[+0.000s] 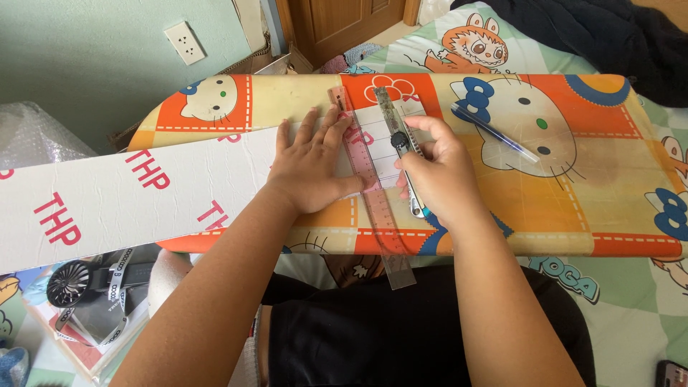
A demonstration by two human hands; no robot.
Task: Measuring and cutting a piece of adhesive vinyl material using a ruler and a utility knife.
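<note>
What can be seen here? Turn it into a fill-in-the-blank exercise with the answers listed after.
1. The left hand presses flat on the white ____ strip with red letters.
2. The right hand holds a utility knife against the edge of the clear ____.
3. A blue ____ lies on the board to the right of both hands.
4. The work rests on a padded ____ board with a cartoon cat print.

Missing words: cardboard; ruler; pen; ironing

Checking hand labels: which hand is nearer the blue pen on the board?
Right. The right hand, holding a utility knife by the ruler, sits just left of the blue pen; the left hand lies farther left, pressing the white cardboard.
</note>
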